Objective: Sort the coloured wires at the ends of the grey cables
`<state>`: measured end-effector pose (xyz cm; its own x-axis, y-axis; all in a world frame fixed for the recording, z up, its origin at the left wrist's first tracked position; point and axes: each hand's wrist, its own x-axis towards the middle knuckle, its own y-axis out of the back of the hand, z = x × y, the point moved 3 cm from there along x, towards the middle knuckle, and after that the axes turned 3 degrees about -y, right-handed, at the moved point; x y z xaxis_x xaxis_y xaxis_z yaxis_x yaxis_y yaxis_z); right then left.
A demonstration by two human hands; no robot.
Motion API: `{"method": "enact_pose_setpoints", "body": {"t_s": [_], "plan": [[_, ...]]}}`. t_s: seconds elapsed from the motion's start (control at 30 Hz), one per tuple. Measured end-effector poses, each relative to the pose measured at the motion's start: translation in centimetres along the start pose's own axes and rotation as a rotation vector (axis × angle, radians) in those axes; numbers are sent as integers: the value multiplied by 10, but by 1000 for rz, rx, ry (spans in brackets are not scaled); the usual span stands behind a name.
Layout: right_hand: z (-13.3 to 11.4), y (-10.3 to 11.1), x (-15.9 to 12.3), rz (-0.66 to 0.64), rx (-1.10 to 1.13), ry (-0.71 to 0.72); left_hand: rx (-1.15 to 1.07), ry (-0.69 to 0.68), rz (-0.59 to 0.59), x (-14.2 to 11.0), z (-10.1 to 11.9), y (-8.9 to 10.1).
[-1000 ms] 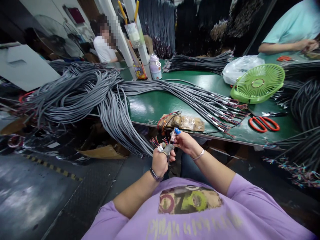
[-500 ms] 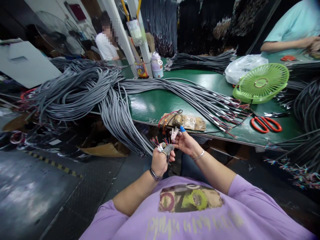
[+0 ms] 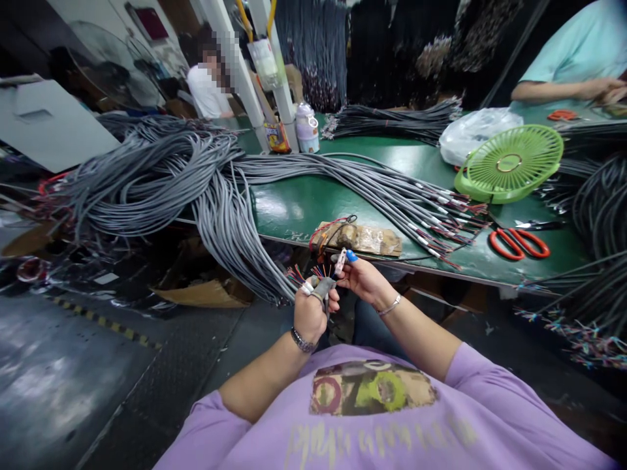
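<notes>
My left hand (image 3: 311, 314) is closed around the ends of grey cables (image 3: 267, 264), with thin coloured wires (image 3: 321, 269) fanning out above the fingers. A grey covering wraps its thumb. Just to the right, my right hand (image 3: 365, 282) pinches a small pale pinkish piece (image 3: 340, 262) whose exact kind I cannot make out. One of its fingertips wears a blue cover (image 3: 351, 256). The two hands nearly meet in front of the bench edge. Right behind them lies a taped cardboard piece (image 3: 377, 240) with red and black leads.
More grey cables (image 3: 161, 176) are heaped at the left and stretch across the green bench (image 3: 289, 202). Orange-handled scissors (image 3: 519, 243), a green fan (image 3: 509, 163), a plastic bag (image 3: 477, 130) and a bottle (image 3: 307, 127) stand around. Two people work beyond.
My right hand's blue-covered finger has come down and left against the pale piece, which is now more upright. My left hand has shifted slightly left, still holding the cables.
</notes>
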<state>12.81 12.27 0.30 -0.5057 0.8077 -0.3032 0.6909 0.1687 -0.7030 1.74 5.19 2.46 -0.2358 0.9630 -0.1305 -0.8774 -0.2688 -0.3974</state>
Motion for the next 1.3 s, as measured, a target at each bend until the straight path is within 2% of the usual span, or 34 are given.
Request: {"method": "enact_pose_setpoints", "body": {"t_s": [0.23, 0.3, 0.43, 0.5, 0.67, 0.73, 0.83, 0.93, 1.03, 1.17, 1.3], "plan": [[3, 0, 4, 27, -13, -36, 3, 8, 11, 4, -4, 0], [2, 0, 4, 87, -82, 53, 6, 4, 12, 4, -4, 2], [0, 3, 3, 281, -290, 344, 11, 2, -11, 2, -5, 1], [1, 3, 4, 281, -323, 381, 13, 13, -14, 2, -5, 0], [7, -3, 11, 89, -69, 125, 24, 22, 7, 3, -5, -1], [6, -6, 12, 98, 39, 74, 29, 20, 13, 3, -7, 0], [5, -11, 13, 143, 128, 83, 37, 16, 11, 3, -10, 1], [7, -13, 13, 149, 156, 92, 52, 10, 14, 2, -12, 3], [11, -10, 10, 96, 179, 66, 59, 15, 6, 0, -11, 4], [16, -2, 1, -10, 171, -30, 69, 16, -16, -5, -8, 6], [15, 10, -9, -63, 36, -162, 84, 6, -12, -9, -8, 10]]}}
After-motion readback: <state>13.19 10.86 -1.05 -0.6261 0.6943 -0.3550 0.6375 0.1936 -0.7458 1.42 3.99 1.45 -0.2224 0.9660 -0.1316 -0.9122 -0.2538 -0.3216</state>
